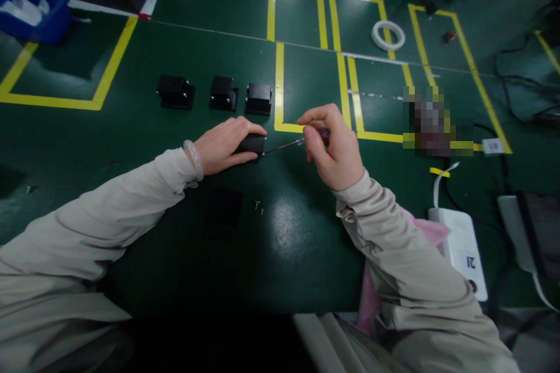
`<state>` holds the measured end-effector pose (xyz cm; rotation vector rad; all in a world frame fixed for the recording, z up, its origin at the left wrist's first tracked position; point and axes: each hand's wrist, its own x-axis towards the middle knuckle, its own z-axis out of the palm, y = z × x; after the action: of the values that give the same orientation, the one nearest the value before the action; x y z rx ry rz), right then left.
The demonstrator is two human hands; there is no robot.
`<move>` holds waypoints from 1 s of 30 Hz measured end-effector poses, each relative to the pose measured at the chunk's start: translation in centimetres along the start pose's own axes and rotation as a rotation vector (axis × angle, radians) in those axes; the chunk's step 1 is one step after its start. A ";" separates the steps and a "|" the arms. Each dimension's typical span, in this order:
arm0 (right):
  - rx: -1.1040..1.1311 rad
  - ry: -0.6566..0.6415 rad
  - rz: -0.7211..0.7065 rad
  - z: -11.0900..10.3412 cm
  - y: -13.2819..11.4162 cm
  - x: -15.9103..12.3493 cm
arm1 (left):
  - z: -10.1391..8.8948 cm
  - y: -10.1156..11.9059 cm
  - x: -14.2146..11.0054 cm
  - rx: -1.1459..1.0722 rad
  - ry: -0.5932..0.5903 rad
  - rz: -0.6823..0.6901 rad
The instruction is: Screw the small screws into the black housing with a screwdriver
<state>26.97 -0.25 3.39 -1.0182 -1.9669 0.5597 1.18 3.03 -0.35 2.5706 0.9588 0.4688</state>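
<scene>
My left hand (225, 143) is closed around a small black box (252, 144) on the green table, thumb on its near side and fingers over the far side. In my right hand (335, 145) is a screwdriver (292, 143), gripped by its dark handle. Its thin shaft points left, and the tip meets a small screw at the near right corner of the box. Two loose screws (257, 206) lie closer to me, beside a flat black piece (224, 206). Beyond my left hand stand three similar black boxes (223, 93) in a row.
Yellow tape (279, 87) marks rectangles on the table. A white tape roll (388, 35) lies at the back right. To the right are a white power strip (464, 250), cables and a pink cloth (426, 228). A blue bin (37, 9) stands at the far left.
</scene>
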 end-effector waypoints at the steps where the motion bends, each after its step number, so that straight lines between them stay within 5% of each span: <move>1: -0.001 -0.001 0.004 0.0 0.0 0.0 | 0.0 0.0 0.0 0.001 -0.001 -0.001; 30: 0.003 0.003 -0.035 0.1 -0.1 -0.1 | 0.0 0.0 0.0 0.002 -0.001 -0.003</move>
<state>26.91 -0.40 3.34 -0.9801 -1.9776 0.5410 1.17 3.03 -0.33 2.5705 0.9639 0.4657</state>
